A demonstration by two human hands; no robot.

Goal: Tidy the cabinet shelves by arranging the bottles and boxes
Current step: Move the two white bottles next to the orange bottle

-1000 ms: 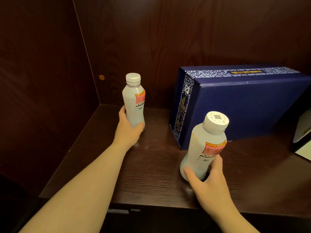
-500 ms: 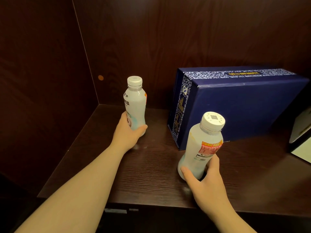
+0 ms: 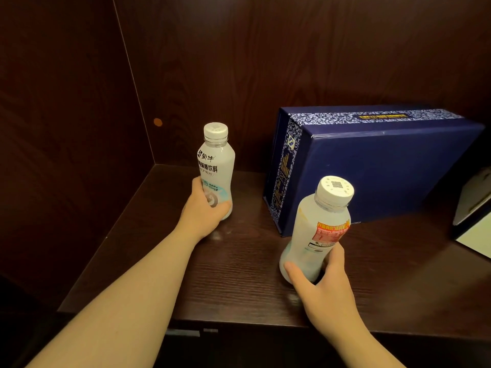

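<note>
Gripping low is the weak point in the head view, the only view given. The left hand [image 3: 203, 211] wraps the base of the far white drink bottle [image 3: 216, 166], fingers curled round it, brand label turned toward the camera; the bottle stands roughly upright on the dark wooden shelf [image 3: 239, 274], well apart from the navy gift box [image 3: 372, 166] to the grip's right. The right hand [image 3: 322, 285] holds the near white drink bottle [image 3: 322, 229] the same way, thumb on one side of the base and fingers on the other, and this bottle leans away from the palm, toward the box corner just beyond it.

With most of each bottle standing above the fingers, a quick slide or twist could tip either one, I judge. The near bottle looks likelier to knock the box corner or topple off the front edge just behind the wrist. A pale box [image 3: 475, 208] lies at the far right, partly cut off.
</note>
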